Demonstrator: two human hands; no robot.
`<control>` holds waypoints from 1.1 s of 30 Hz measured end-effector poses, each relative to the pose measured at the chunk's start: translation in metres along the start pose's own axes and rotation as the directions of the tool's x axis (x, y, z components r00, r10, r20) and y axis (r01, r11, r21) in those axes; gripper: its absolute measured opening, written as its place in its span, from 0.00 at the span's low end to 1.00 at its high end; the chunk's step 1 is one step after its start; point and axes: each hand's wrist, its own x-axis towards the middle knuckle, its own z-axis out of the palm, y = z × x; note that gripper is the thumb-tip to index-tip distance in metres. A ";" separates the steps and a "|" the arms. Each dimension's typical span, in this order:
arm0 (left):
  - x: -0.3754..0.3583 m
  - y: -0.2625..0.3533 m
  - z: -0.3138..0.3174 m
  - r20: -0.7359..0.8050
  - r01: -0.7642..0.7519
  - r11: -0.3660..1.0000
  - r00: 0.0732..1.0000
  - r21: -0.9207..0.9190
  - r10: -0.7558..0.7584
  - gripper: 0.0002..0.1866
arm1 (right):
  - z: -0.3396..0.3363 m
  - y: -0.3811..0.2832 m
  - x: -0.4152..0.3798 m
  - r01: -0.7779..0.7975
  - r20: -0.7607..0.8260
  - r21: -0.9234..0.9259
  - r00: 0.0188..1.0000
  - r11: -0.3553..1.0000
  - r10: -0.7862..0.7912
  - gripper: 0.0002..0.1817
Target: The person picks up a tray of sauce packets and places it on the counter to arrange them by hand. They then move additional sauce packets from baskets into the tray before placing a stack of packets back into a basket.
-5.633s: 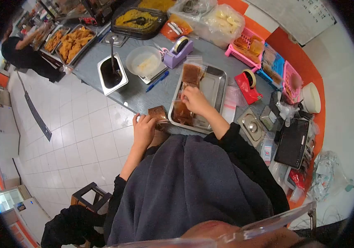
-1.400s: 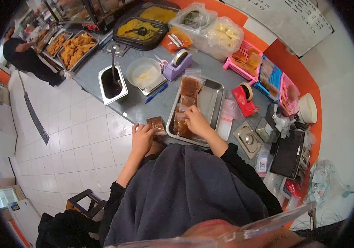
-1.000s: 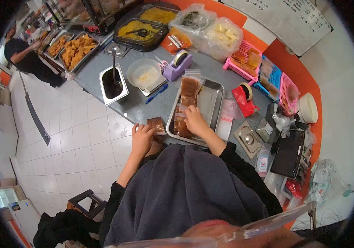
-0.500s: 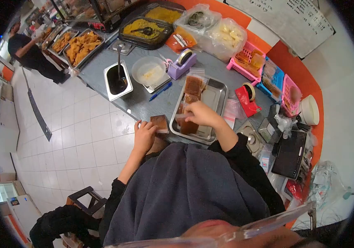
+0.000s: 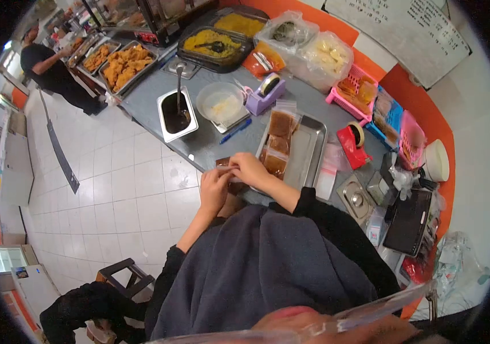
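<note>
At the table's near edge, my left hand [image 5: 215, 188] and my right hand [image 5: 249, 167] meet over a small clear zip bag of brown sauce [image 5: 222, 162]. The fingers of both hands pinch the bag's upper edge, and they cover much of it. Right beside them, a steel tray [image 5: 312, 146] bears several similar flat sauce bags [image 5: 280, 124] laid in an overlapping row on its left side. Beyond the hands stand a steel container of dark sauce [image 5: 175, 117] with a ladle [image 5: 179, 86] in it and a round translucent tub [image 5: 220, 102].
A blue pen [image 5: 236, 131], a purple tape dispenser [image 5: 266, 94] and a red tape dispenser [image 5: 352, 148] surround the tray. Pink baskets [image 5: 352, 92] and a blue basket [image 5: 386, 114] line the wall. Fried food trays [image 5: 126, 66] stand far left, near another person [image 5: 50, 71].
My right hand has left the row of bags in the tray and moved left to join my left hand at the separate sauce bag. The whole view has shifted slightly.
</note>
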 end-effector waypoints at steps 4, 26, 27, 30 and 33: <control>-0.007 -0.001 0.002 -0.035 -0.001 0.999 0.999 -0.037 -0.001 0.10 | -0.004 -0.001 -0.012 -0.034 0.011 0.132 0.999 0.991 0.032 0.05; -0.006 -0.017 0.002 0.174 -0.028 0.999 0.985 0.039 0.020 0.12 | -0.055 0.055 -0.065 -0.327 -0.393 -0.295 0.898 0.898 0.197 0.15; -0.003 -0.011 -0.003 0.172 -0.035 0.998 0.985 0.048 0.027 0.11 | -0.060 0.050 -0.066 -0.326 -0.377 -0.291 0.903 0.899 0.205 0.14; 0.000 -0.006 -0.009 0.190 -0.063 0.992 0.981 0.105 0.043 0.11 | -0.057 0.056 -0.065 -0.360 -0.393 -0.203 0.882 0.911 0.261 0.10; 0.000 -0.005 -0.008 0.189 -0.059 0.991 0.981 0.120 0.036 0.10 | -0.056 0.050 -0.067 -0.309 -0.411 -0.255 0.892 0.916 0.186 0.08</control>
